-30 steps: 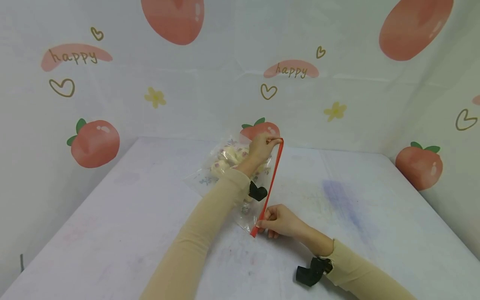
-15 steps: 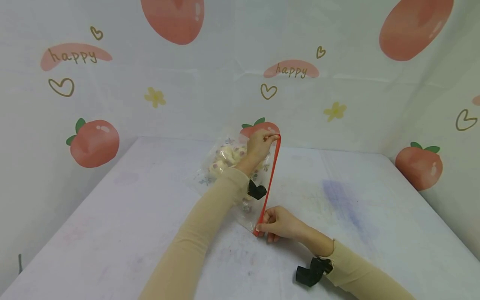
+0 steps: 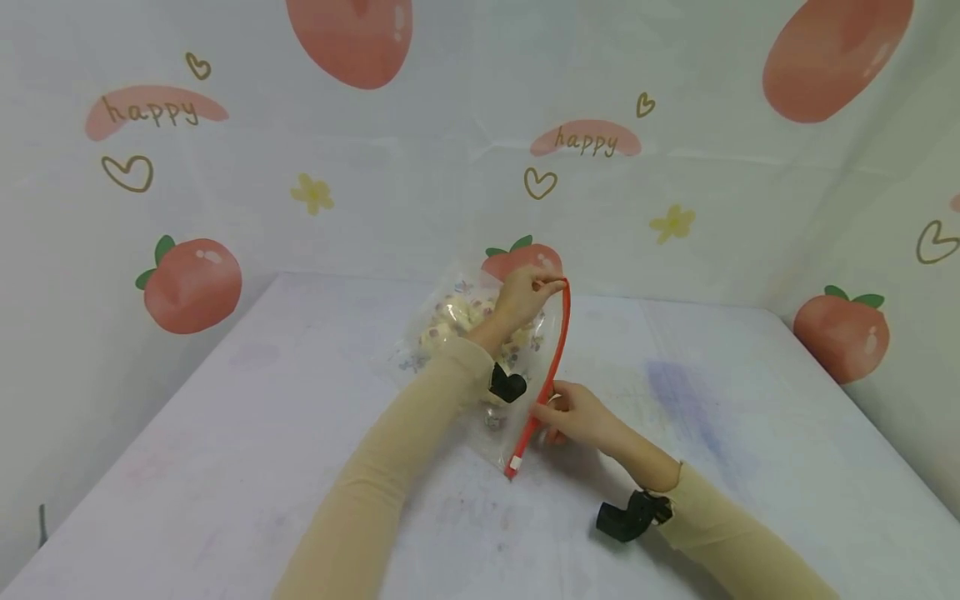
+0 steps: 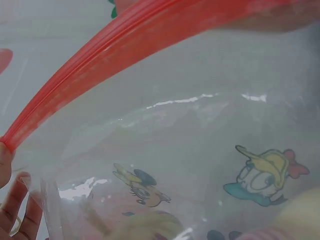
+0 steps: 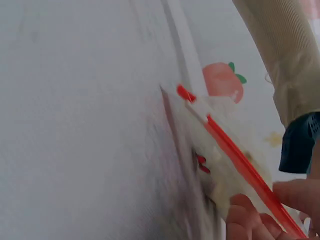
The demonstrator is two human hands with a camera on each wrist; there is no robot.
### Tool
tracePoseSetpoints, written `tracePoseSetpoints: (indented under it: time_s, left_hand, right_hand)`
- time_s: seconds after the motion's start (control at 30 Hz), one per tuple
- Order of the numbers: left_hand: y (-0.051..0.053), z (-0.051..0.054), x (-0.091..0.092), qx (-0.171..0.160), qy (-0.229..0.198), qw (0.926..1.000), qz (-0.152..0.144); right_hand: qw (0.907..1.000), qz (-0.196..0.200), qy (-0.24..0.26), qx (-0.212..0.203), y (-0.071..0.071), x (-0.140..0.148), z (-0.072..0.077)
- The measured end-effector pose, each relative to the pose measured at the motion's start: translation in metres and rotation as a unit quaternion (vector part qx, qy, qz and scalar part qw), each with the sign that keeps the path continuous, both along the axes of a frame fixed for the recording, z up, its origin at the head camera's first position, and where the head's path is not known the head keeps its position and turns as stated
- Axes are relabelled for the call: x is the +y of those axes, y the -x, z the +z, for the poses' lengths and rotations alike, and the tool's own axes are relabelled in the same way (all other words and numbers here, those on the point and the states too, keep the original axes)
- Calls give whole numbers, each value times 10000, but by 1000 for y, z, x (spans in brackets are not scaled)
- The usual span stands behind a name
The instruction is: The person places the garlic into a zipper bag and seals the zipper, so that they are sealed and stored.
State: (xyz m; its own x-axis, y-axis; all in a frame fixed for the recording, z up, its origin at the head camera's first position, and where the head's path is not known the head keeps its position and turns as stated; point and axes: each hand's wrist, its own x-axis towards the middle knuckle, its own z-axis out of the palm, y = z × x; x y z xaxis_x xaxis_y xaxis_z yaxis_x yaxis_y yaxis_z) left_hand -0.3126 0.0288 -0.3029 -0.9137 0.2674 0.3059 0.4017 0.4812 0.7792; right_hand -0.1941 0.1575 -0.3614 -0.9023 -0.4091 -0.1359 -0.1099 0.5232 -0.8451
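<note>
A clear plastic zip bag with printed cartoon figures and a red zip strip rests on the table. Inside are pale cream lumps with purple marks, partly hidden by my left arm. My left hand pinches the far end of the strip. My right hand pinches the strip partway along its near half, thumb on one side and curled fingers on the other. Near the strip's close end, beyond my right fingers, sits a white slider. The bag's film fills most of the left wrist view.
The white table carries bluish stains at the right. Behind it hangs a white backdrop printed with fruit, hearts and flowers. Black wrist mounts stick out below each sleeve.
My right hand has moved from the strip's near end further up along it, exposing the white slider. The strip, taut before, now bows to the right. My left hand keeps its hold.
</note>
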Motion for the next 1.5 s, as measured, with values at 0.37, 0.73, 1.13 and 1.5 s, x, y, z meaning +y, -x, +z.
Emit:
tracePoseSetpoints:
  time_s: [0.37, 0.73, 1.13, 1.5]
  left_hand:
    - [1, 4, -24, -287, 524, 9967, -554]
    - [9, -6, -121, -1325, 1602, 9782, -21]
    - [-7, -40, -187, -2746, 1066, 9524, -781]
    - [-35, -47, -184, -2443, 569, 9651, -751]
  right_hand:
    - [9931, -423, -133, 1082, 12, 12, -2]
    - [9891, -516, -443, 1302, 17, 35, 0]
    - [9914, -581, -374, 1112, 30, 62, -2]
    - [9957, 203, -448, 787, 39, 86, 2]
